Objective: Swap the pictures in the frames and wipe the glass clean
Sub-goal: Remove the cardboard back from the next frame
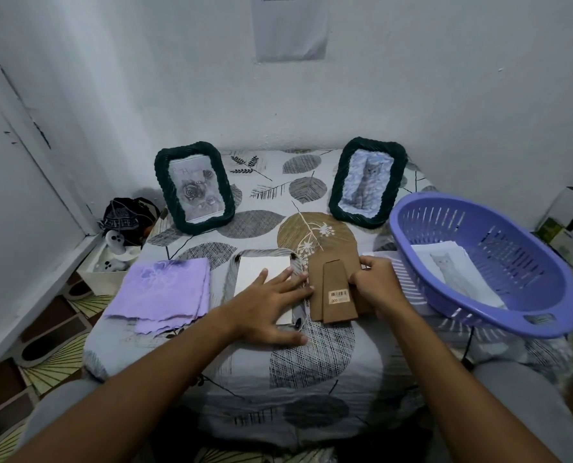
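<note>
Pinching the brown backing board (333,289) in our right hand (377,282), left hand (271,304) flat on the white picture (261,274) beside it; careless refitting could crease that picture.

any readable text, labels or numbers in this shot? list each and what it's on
"300", faint: under the barcode on the sticker on the brown backing board.
Barcode on that sticker: bars visible, digits too small.
Paper sheet on the wall: one printed line, too blurred to read.
Rose picture in the left frame: faint script, unreadable.
</note>
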The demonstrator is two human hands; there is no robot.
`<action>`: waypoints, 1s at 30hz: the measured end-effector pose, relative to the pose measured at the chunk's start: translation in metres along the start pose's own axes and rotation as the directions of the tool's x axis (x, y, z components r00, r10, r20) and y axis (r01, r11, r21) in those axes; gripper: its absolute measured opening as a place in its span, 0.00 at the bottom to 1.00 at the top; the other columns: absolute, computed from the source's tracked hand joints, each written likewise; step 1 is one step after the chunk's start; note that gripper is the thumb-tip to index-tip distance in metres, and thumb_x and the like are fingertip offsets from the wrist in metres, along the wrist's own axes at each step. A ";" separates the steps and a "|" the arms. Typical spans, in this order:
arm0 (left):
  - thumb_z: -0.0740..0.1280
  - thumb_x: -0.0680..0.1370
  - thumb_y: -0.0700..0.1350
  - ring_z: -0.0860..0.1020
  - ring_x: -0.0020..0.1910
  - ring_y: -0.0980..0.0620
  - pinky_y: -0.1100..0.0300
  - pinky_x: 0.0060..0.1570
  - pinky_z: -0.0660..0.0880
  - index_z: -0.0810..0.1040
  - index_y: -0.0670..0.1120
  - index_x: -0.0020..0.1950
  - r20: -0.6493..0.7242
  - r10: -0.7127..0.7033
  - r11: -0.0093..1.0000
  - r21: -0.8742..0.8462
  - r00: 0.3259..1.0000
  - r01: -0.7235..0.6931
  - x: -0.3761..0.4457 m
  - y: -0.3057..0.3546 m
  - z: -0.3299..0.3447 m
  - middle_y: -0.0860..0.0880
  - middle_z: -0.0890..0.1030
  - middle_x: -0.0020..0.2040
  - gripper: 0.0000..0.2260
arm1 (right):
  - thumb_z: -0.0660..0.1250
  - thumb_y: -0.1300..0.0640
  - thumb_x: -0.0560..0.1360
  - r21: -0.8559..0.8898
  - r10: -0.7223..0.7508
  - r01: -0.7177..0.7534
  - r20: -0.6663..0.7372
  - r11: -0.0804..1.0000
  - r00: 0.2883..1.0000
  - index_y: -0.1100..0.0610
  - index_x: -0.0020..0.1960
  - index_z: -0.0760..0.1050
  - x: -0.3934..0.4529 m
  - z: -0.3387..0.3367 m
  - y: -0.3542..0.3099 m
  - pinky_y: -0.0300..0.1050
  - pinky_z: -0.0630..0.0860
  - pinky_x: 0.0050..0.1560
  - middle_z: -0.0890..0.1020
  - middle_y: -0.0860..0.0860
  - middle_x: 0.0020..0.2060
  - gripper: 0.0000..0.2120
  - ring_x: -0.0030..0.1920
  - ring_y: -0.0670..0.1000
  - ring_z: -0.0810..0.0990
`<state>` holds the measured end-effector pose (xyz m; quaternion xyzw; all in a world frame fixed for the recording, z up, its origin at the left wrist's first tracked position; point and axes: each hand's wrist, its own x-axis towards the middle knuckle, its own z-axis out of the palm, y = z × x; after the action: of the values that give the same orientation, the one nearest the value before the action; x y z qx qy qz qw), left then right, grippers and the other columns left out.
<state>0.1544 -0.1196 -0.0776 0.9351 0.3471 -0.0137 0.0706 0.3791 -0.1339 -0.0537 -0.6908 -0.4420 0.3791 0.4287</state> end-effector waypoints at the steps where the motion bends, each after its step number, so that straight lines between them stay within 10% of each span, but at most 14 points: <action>1: 0.57 0.73 0.71 0.41 0.78 0.49 0.39 0.74 0.41 0.48 0.53 0.79 0.001 0.001 1.000 0.005 1.000 -0.001 0.000 -0.001 0.000 0.53 0.40 0.77 0.41 | 0.63 0.67 0.72 -0.040 -0.008 0.007 -0.016 0.999 1.000 0.59 0.46 0.80 0.002 0.000 0.002 0.49 0.80 0.41 0.84 0.54 0.39 0.09 0.41 0.54 0.82; 14: 0.59 0.73 0.70 0.41 0.78 0.49 0.41 0.73 0.39 0.46 0.55 0.79 0.011 -0.009 1.000 0.004 1.000 0.009 -0.003 0.001 -0.004 0.51 0.41 0.78 0.41 | 0.67 0.57 0.69 -0.606 -0.079 0.032 -0.052 0.795 0.996 0.57 0.39 0.77 0.009 0.003 0.004 0.44 0.73 0.35 0.80 0.55 0.37 0.03 0.37 0.55 0.78; 23: 0.48 0.66 0.80 0.43 0.77 0.57 0.51 0.75 0.38 0.50 0.50 0.79 -0.114 -0.147 0.976 -0.175 0.983 0.126 -0.020 -0.016 -0.011 0.52 0.49 0.79 0.50 | 0.63 0.71 0.74 0.161 0.106 -0.146 0.235 0.976 0.966 0.63 0.43 0.78 -0.015 0.013 -0.034 0.43 0.76 0.27 0.81 0.61 0.36 0.07 0.29 0.52 0.76; 30: 0.43 0.70 0.77 0.45 0.78 0.52 0.49 0.75 0.39 0.54 0.48 0.79 -0.065 -0.200 0.975 -0.108 0.978 0.192 -0.042 -0.031 -0.007 0.47 0.51 0.79 0.46 | 0.58 0.71 0.75 0.098 0.168 -0.209 0.317 0.973 0.933 0.67 0.50 0.77 -0.020 0.046 -0.044 0.41 0.70 0.25 0.84 0.65 0.42 0.10 0.33 0.58 0.83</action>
<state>0.1022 -0.1232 -0.0717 0.8913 0.4404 0.0323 0.1030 0.3189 -0.1304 -0.0261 -0.6333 -0.4091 0.5491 0.3605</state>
